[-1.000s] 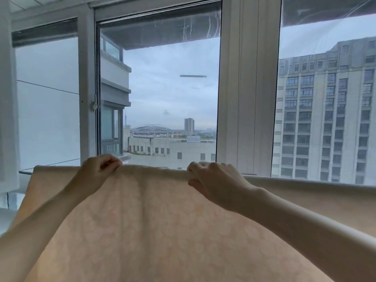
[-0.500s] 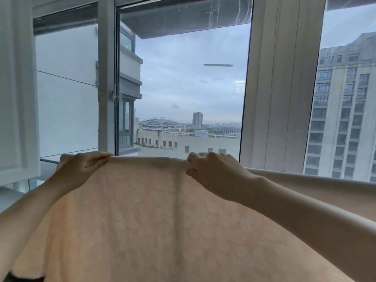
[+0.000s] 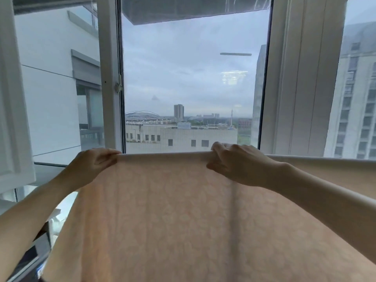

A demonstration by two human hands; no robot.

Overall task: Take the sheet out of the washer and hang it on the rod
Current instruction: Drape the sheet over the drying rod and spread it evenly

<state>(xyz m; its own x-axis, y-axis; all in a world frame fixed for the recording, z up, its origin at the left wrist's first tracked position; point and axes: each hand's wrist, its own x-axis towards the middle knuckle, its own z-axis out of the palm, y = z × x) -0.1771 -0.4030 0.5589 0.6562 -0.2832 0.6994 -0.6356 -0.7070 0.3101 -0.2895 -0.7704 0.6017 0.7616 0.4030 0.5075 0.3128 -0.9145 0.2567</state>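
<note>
A pale peach sheet (image 3: pixel 162 216) with a faint flower pattern is draped over a horizontal line in front of the window and fills the lower half of the view. The rod itself is hidden under the fold. My left hand (image 3: pixel 93 163) grips the sheet's top fold at its left end. My right hand (image 3: pixel 236 161) grips the same fold further right, fingers curled over the top. Beyond my right hand the sheet runs on to the right edge of the view. The washer is not in view.
A tall window with white frames (image 3: pixel 109 78) stands close behind the sheet, with buildings and grey sky outside. An open white window sash (image 3: pixel 14 98) hangs at the far left. Dark objects (image 3: pixel 34 259) lie low at the left, beside the sheet's edge.
The view has swung left and down a little. My left hand now holds the sheet's left end, where fabric earlier reached past it. My right hand keeps its grip.
</note>
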